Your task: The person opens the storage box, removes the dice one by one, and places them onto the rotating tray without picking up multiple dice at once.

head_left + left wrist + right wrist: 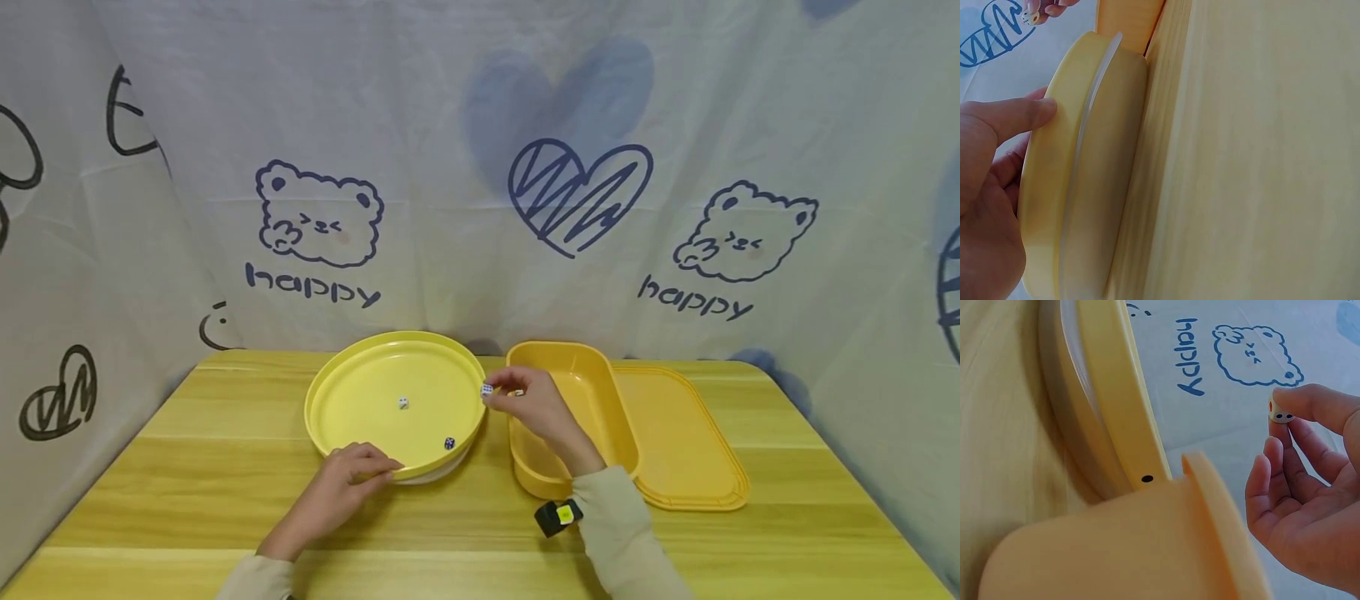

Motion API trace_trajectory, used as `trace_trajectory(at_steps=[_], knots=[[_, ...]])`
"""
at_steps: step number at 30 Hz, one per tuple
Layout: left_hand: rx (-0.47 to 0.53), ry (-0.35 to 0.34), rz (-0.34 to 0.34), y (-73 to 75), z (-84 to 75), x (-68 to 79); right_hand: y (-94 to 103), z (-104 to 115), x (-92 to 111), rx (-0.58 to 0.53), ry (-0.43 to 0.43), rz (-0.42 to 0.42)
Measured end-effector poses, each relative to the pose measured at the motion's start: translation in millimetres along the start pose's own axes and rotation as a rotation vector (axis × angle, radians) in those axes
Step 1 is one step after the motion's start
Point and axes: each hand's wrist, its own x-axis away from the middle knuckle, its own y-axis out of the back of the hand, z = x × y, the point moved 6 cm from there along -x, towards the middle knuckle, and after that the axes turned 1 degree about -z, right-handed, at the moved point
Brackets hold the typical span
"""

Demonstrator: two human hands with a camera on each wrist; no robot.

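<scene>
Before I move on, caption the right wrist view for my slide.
Right hand pinching a white die, near a yellow tray and an orange box.

A curtained, makeshift booth-like space: printed cloth (442, 125) hangs behind and beside a wood-grain table (465, 533)

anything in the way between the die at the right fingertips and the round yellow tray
Nothing visible: the right hand pinches the white die higher than the round yellow tray, with open air between.
</scene>
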Motion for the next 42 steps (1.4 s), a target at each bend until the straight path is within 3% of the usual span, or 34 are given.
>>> trace_trajectory(at_steps=[10, 20, 25, 42], knots=[[0.0, -0.04, -0.017, 1.1, -3.9, -1.0, -24.6, 1.7, 5.8, -0.01, 0.007, 0.074], [-0.016, -0.079, -0.043, 1.4, -4.0, -0.7, -53.8, -2.7, 11.1, 0.047, 0.008, 0.162], [-0.006, -0.078, -0.045, 1.5, -5.3, -1.0, -64.4, -3.5, 14.1, 0.072, 0.066, 0.187], [0.005, -0.048, -0.036, 2.2, -5.7, -2.8, -73.9, -1.3, 19.4, 0.074, 0.105, 0.164]])
